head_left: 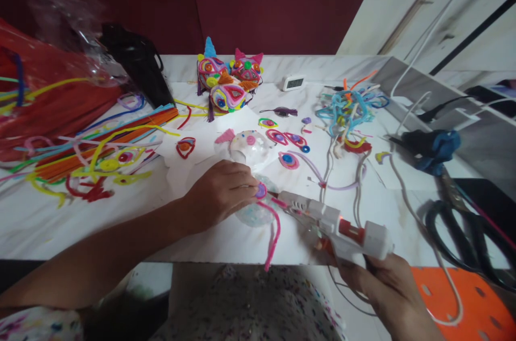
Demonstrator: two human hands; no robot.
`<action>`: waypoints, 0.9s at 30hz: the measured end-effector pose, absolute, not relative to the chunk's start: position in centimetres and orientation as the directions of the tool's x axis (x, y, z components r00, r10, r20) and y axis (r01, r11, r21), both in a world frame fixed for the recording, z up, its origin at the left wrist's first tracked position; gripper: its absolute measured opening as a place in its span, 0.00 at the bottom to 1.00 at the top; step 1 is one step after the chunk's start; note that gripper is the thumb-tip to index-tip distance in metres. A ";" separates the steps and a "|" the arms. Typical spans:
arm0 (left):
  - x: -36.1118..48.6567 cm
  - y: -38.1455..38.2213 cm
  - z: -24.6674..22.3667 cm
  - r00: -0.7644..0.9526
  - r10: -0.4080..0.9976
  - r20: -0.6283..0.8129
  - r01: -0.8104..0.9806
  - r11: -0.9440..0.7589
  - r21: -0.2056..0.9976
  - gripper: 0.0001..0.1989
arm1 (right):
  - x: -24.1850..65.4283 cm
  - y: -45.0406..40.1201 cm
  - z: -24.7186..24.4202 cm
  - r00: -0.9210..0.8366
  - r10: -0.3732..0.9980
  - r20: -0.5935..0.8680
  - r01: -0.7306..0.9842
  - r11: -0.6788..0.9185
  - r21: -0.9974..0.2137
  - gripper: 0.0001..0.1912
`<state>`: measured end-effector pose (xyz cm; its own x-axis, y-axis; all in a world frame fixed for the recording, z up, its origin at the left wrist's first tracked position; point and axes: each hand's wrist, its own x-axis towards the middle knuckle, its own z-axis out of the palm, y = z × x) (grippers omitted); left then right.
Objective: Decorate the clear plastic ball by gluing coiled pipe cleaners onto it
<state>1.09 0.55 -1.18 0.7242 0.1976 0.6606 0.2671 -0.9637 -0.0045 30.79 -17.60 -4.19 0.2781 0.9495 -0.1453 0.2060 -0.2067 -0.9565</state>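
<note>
My left hand [223,193] pinches a small coil of pipe cleaner [261,190], purple in the middle with a pink rim. From it a loose pink tail [277,233] curves down toward the table's front edge. My right hand [382,287] is wrapped round the handle of a white hot glue gun [322,215], whose nozzle points left, close beside the coil. Under the coil lies a clear, glue-spotted round patch [253,216]. Just behind my left hand sits a clear rounded form [250,147] with a pink ear and a pink nose dot.
Finished pipe-cleaner animal heads [229,80] stand at the back beside a small digital clock [293,82]. Loose pipe cleaners [108,153] and a black bottle [139,67] are at left. Coiled eye shapes [288,159], a blue tangle [346,107], cables and black-handled scissors [455,233] lie right.
</note>
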 end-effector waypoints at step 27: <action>1.1 0.5 -1.3 0.724 0.211 0.657 0.290 -0.957 -0.011 0.03 | 30.5 -18.4 -4.6 0.246 0.964 -0.104 0.245 -0.166 -0.955 0.11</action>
